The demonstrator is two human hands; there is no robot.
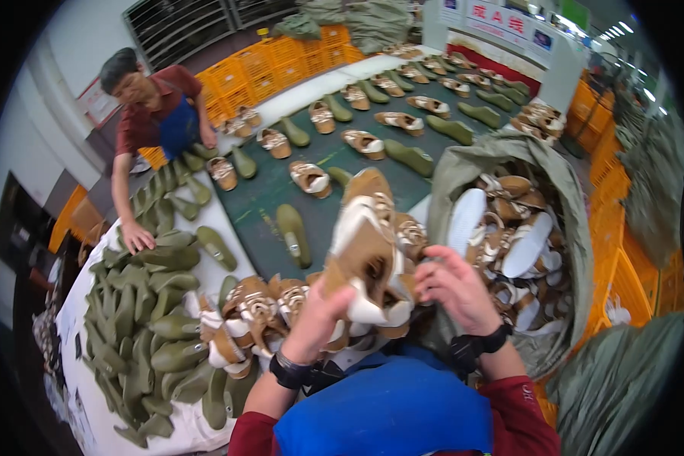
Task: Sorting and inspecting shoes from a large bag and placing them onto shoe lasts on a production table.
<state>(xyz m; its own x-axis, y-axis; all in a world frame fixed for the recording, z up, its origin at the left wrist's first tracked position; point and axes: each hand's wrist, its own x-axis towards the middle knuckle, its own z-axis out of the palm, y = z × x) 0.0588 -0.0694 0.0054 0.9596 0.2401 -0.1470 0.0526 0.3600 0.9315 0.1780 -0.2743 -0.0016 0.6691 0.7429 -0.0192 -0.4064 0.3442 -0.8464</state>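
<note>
My left hand is closed on a brown-and-white shoe upper, raised above the near edge of the table with its toe pointing away from me. To the right of the upper is my right hand, fingers apart and slightly bent, close to its side; whether the fingertips touch it I cannot tell. More brown-and-white uppers lie heaped below and left of my hands. By my right arm, a grey-green sack stands open, filled with uppers and some white-soled pieces.
Green shoe lasts form a large pile on the white surface at left. Across it, a co-worker rests a hand on the lasts. Rows of uppers and lasts stand on the dark green belt. Orange crates line the far side.
</note>
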